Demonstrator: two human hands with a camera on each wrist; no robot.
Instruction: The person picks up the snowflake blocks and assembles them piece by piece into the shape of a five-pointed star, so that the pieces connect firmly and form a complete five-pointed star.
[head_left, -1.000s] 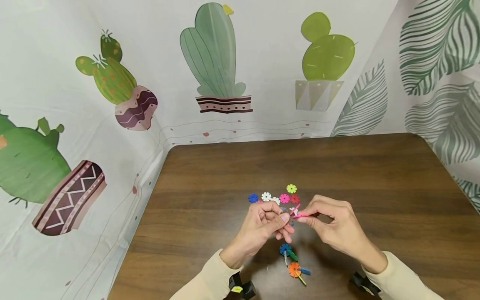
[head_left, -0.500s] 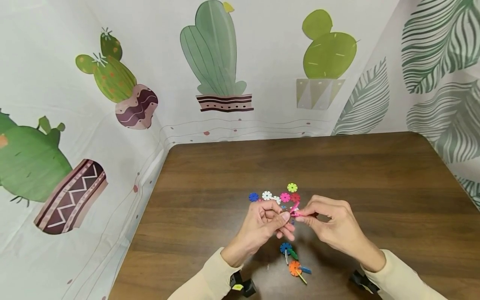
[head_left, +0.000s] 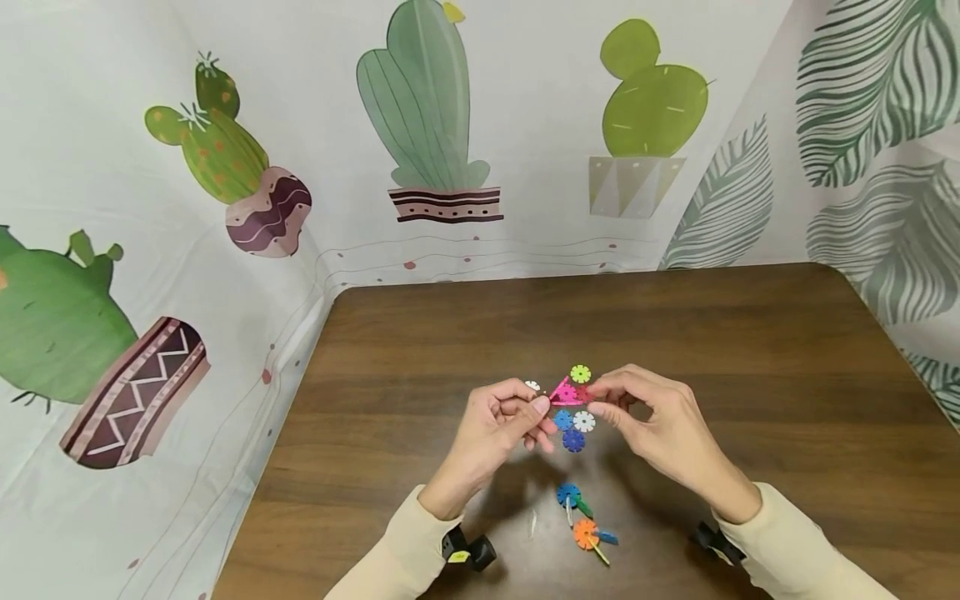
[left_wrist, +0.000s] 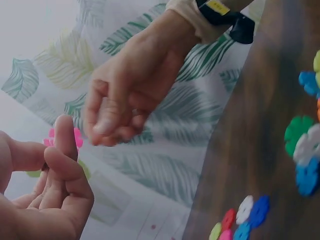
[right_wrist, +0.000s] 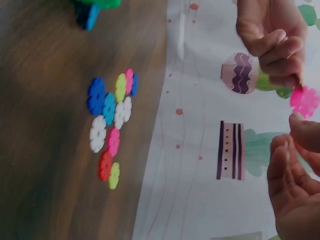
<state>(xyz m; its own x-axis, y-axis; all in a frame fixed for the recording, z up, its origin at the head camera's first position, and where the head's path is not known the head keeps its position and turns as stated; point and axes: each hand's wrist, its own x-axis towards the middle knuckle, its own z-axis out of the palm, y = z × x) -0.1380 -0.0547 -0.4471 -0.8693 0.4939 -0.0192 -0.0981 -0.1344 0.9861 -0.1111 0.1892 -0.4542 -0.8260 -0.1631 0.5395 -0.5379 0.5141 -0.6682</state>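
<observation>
My left hand [head_left: 501, 425] pinches joined pink interlocking discs [head_left: 566, 404] between thumb and fingertips, above the table. They stand at an angle to each other, with a small dark piece at the fingertips. In the right wrist view, one notched pink disc [right_wrist: 305, 102] sticks out from the fingers. My right hand [head_left: 663, 421] hovers just to the right, fingers bent and thumb apart from them; the left wrist view shows it away from the pink discs with nothing visible in it. Loose discs lie behind and below, including yellow [head_left: 581, 374], white [head_left: 584, 422] and dark blue [head_left: 573, 441].
Nearer the front edge of the wooden table [head_left: 420, 350] lie a blue disc [head_left: 568, 495] with green and white ones slotted in, and an orange disc [head_left: 586, 533] with blue and yellow ones. A cactus-print cloth [head_left: 540, 125] hangs behind the table.
Both hands have shifted left and slightly up. The right hand has let go of the pink discs, which stay in the left. Light blue, white and dark blue discs have come into sight.
</observation>
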